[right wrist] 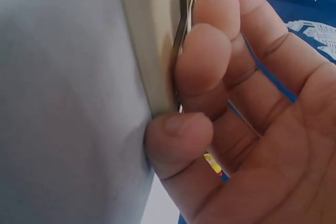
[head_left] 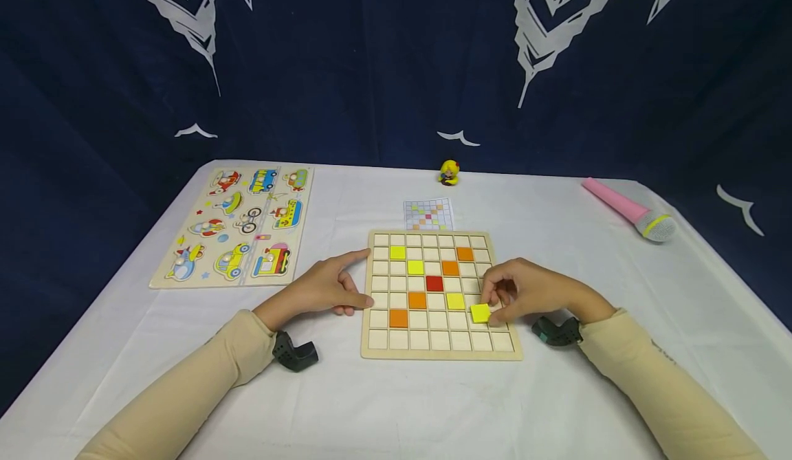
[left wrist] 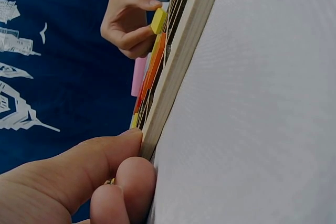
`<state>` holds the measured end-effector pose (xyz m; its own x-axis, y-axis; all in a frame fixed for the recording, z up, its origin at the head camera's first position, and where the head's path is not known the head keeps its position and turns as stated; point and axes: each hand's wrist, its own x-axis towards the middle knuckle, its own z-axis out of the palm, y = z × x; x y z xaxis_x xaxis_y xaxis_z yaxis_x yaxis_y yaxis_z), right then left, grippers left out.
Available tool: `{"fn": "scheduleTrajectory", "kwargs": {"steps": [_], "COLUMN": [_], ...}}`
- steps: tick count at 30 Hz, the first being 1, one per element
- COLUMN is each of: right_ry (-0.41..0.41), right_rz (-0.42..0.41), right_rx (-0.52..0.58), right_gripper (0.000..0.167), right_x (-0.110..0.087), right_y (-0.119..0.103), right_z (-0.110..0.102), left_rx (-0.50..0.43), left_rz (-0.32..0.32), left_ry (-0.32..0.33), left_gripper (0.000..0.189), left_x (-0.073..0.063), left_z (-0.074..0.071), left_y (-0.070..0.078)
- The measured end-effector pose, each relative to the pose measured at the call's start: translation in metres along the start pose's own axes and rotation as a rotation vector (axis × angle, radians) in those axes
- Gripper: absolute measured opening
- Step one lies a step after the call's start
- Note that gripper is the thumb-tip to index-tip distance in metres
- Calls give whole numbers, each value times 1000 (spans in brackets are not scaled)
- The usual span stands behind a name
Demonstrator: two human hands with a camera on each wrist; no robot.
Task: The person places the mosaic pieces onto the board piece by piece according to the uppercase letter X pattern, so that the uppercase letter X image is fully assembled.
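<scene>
A wooden grid board (head_left: 441,355) lies on the table, with yellow tiles (head_left: 455,301), orange tiles (head_left: 399,318) and one red tile (head_left: 434,283) in its squares. My right hand (head_left: 532,290) pinches a yellow tile (head_left: 480,313) between thumb and fingers over the board's lower right part; in the left wrist view that tile (left wrist: 158,21) looks tilted. At the board's left edge, my left hand (head_left: 324,285) touches the rim with thumb and forefinger spread apart. The right wrist view shows the fingers (right wrist: 205,59) close to the board's side (right wrist: 147,40); the tile is hidden there.
Just behind the board lies a small printed grid card (head_left: 428,212). A picture puzzle board (head_left: 232,226) is at the left, a yellow-haired figurine (head_left: 449,172) at the back, a pink microphone (head_left: 628,209) at the right. A dark patterned curtain hangs behind the white-covered table (head_left: 396,412).
</scene>
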<state>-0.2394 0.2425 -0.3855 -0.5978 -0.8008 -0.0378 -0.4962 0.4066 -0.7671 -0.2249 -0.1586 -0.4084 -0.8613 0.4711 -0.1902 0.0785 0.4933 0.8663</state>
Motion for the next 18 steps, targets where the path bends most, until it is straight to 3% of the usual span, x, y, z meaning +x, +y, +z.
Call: {"fn": "scheduleTrajectory", "kwargs": {"steps": [18], "right_ry": [-23], "right_rz": [1], "right_rx": [-43], "right_gripper": [24], "right_x": [1], "right_y": [-2], "right_z": [6], "left_rx": [12], "left_rz": [-2], "left_ry": [8], "left_gripper": [100], "left_x": [0], "left_z": [0], "left_y": [0]}}
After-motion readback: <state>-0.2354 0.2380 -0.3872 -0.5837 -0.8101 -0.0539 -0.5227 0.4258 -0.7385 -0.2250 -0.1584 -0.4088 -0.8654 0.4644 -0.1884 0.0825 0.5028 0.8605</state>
